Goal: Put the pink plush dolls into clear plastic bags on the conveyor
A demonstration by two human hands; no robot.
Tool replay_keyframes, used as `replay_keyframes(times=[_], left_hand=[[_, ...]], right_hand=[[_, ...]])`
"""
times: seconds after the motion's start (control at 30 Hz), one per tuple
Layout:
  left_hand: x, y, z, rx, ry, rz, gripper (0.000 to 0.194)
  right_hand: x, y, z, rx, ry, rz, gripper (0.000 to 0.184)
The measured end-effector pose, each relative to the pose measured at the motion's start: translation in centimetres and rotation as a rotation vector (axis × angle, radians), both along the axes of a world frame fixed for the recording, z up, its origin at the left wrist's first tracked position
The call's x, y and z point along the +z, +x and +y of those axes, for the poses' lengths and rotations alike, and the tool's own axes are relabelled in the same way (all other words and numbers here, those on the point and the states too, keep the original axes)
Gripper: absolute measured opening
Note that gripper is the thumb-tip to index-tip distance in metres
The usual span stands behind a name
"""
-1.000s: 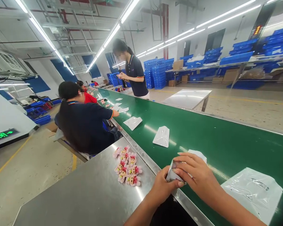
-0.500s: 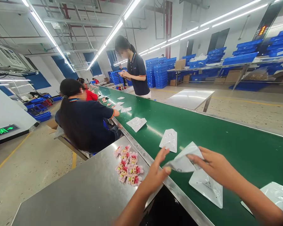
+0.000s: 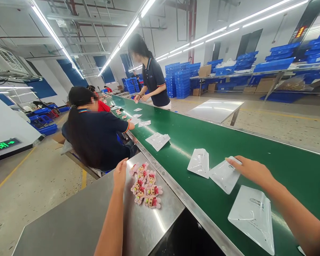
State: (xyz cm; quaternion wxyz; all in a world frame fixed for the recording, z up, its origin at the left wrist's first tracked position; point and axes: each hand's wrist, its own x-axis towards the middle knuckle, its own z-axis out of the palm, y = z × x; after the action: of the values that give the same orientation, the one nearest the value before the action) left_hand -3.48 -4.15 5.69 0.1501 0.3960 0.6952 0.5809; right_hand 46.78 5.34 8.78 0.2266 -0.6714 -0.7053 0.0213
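Note:
My right hand (image 3: pixel 246 169) pinches the top edge of a white pouch (image 3: pixel 225 177) low over the green conveyor belt (image 3: pixel 229 142). At the left, above the steel table (image 3: pixel 77 209), my left hand (image 3: pixel 120 174) is beside a cluster of small pink plush toys (image 3: pixel 146 186). Its fingers look curled together, and anything inside them is hidden. Another white pouch (image 3: pixel 198 163) lies just left of the pinched one. A larger printed pouch (image 3: pixel 252 218) rests on the belt nearer to me.
More pouches (image 3: pixel 158 141) lie farther up the belt. A seated co-worker (image 3: pixel 96 135) is at the left, and another person (image 3: pixel 154 78) stands across the belt. Beyond are a low table (image 3: pixel 216 110) and stacked blue crates (image 3: pixel 182 81).
My left hand has let go of the pouch and moved left to the plush toys. My right hand has lowered the pouch towards the belt. The standing person's hands have dropped.

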Motion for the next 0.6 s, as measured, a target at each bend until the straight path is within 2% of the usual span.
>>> replay_keyframes(times=[0.07,0.13,0.2,0.27,0.4,0.5,0.6], left_hand=[[-1.1,-2.2,0.6,0.019,-0.023,0.001,0.039],[-2.2,-3.2,1.3,0.007,-0.046,-0.015,0.038],[-3.0,-3.1,1.8,-0.023,-0.052,-0.039,0.038],[-3.5,-2.4,2.3,-0.073,-0.049,-0.066,0.039],[-4.0,-1.2,2.4,-0.149,-0.031,-0.103,0.042],[-4.2,-1.1,2.3,-0.142,0.001,-0.148,0.044],[-4.3,-1.4,2.2,-0.144,0.027,-0.198,0.045]], right_hand=[[0.6,-0.4,-0.2,-0.081,0.076,-0.121,0.056],[1.3,-2.3,-0.8,-0.043,0.155,-0.136,0.051],[1.5,-5.5,-1.6,0.094,0.19,-0.039,0.041],[1.1,-9.9,-2.3,0.257,0.139,0.114,0.035],[-1.8,-19.0,-3.2,0.545,-0.027,0.431,0.033],[-4.4,-24.2,-3.4,0.586,-0.111,0.643,0.034],[-6.4,-27.1,-3.4,0.549,-0.106,0.74,0.037]])
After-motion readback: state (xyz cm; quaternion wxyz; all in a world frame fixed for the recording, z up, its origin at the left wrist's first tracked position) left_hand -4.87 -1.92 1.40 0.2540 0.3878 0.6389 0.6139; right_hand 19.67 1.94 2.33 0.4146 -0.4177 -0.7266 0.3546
